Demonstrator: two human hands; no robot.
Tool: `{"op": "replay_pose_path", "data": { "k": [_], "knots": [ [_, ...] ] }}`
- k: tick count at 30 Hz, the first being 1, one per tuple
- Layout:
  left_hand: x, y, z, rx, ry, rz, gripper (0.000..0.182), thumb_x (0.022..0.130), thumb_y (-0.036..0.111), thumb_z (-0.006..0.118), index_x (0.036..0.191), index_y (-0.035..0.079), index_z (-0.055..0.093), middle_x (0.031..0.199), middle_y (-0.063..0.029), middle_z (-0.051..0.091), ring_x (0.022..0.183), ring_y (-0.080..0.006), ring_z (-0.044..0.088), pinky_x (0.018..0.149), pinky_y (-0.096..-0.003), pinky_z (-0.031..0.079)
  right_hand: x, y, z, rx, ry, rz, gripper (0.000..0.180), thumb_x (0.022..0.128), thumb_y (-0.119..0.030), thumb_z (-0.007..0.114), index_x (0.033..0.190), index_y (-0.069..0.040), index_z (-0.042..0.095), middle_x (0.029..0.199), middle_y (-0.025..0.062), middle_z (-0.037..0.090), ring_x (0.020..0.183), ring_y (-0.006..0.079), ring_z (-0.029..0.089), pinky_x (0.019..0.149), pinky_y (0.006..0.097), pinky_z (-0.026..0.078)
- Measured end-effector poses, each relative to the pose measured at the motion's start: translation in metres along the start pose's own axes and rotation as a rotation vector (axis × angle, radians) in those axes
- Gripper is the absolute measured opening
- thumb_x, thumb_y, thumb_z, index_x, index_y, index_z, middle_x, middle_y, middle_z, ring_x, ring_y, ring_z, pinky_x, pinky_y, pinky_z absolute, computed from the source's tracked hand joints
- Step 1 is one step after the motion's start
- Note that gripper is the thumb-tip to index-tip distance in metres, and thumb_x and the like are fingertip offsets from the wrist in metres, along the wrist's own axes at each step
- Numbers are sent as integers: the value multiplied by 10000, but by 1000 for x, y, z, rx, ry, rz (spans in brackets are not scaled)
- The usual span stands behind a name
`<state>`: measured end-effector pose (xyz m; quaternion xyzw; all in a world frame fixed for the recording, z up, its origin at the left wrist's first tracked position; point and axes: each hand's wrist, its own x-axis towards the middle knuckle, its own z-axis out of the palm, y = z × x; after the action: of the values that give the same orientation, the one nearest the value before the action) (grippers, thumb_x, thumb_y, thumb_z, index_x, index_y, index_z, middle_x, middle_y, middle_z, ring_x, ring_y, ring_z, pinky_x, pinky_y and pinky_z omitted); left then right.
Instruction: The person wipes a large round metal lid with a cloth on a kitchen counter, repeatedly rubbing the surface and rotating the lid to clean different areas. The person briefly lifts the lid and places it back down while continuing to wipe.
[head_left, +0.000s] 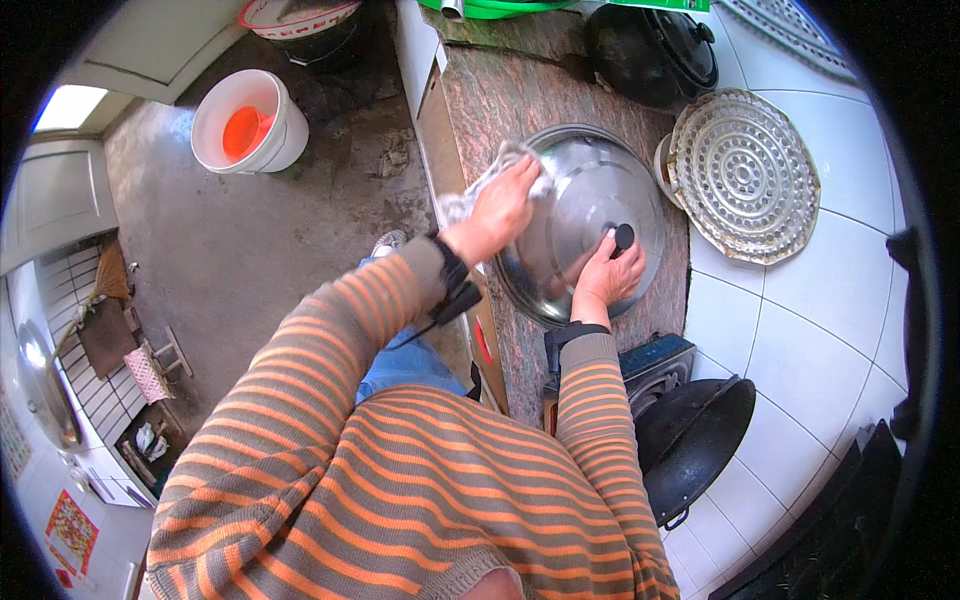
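A large round metal pot lid (577, 187) lies on the speckled stone countertop (517, 360). My left hand (502, 202) presses a pale cloth (480, 187) against the side of the lid nearer the counter's front edge; part of the cloth is hidden under my fingers. At the lid's middle, my right hand (611, 274) grips its black knob (624, 235) between thumb and fingers. Whatever lies beneath the lid cannot be seen.
Against the tiled wall lean a perforated metal steamer rack (742, 176) and a black wok (697, 450), the wok beside a gas stove (652, 367). A black lidded pot (652, 56) stands at the counter's far end. On the floor is a white bucket (289, 135) with something orange inside.
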<state>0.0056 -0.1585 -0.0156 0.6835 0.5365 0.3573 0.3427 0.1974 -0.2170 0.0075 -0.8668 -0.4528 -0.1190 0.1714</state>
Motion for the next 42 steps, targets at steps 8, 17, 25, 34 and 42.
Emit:
{"op": "replay_pose_path", "data": {
  "k": [8,17,25,34,42],
  "knots": [
    [-38,-7,-2,27,-70,-39,639,718,2,546,1343,75,435,1392,-152,429,1149,-355,518,951,-408,450,-4,9,-5,17,-31,-28,505,829,-419,589,1238,-128,533,1299,114,486,1195,313,455,979,493,325],
    [-8,-1,-4,51,-40,-19,545,737,11,514,1280,20,465,1319,-191,487,1120,-373,527,921,-419,461,-3,11,-3,40,8,-42,481,831,-436,587,1213,-146,548,1271,112,509,1178,315,472,972,483,338],
    [-66,0,-13,75,-22,-18,510,733,-17,513,1240,32,522,1240,-197,531,1080,-368,539,915,-415,457,-4,10,-2,15,16,-27,498,831,-469,583,1222,-163,544,1266,101,513,1162,307,487,945,489,360],
    [-13,0,-8,73,85,-93,314,750,-2,513,1006,85,672,947,-148,611,947,-355,590,837,-418,478,-2,11,-2,63,34,-37,504,827,-474,581,1226,-168,542,1282,101,499,1164,320,480,962,492,344],
    [2,11,-11,6,156,79,316,706,-17,529,937,113,701,883,-152,619,867,-351,601,777,-399,495,-2,10,-3,53,17,-19,497,815,-445,604,1224,-169,544,1287,97,493,1184,308,463,973,492,333]
  ]
}}
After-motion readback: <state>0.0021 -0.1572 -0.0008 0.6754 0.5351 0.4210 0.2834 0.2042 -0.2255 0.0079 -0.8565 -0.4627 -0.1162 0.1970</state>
